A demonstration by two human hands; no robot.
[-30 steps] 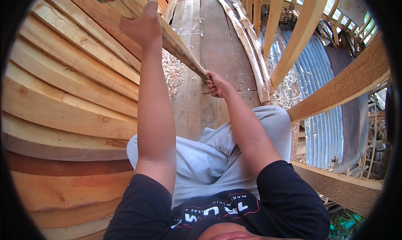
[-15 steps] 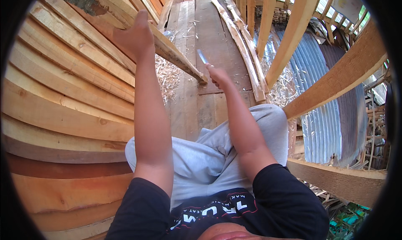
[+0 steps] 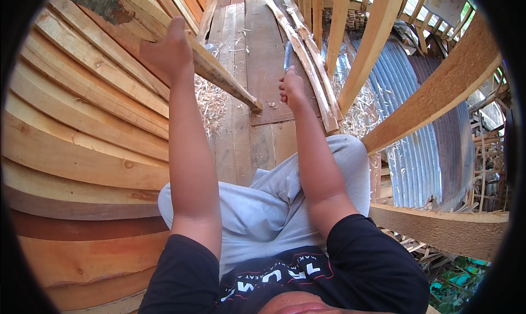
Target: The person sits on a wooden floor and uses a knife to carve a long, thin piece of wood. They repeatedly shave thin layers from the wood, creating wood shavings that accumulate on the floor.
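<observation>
My left hand (image 3: 171,50) is closed round a long wooden pole (image 3: 227,84) that slants down from the upper left, its near end just above the floorboards. Some dark bark (image 3: 98,4) still covers the pole's far upper part. To the right of the pole's end, my right hand (image 3: 292,88) grips a knife by its handle, which the fingers hide. The knife's blade (image 3: 287,55) points away from me, apart from the pole.
Pale shavings (image 3: 211,103) lie on the plank floor (image 3: 235,144). Two peeled poles (image 3: 307,62) rest along the right side, beside upright wooden railing posts (image 3: 372,51). Stacked boards (image 3: 93,144) form the left wall. Corrugated metal sheets (image 3: 408,122) lie beyond the railing.
My right hand with the knife has swung slightly right and away from the pole, and the blade now points straighter ahead. My left hand keeps its hold on the pole.
</observation>
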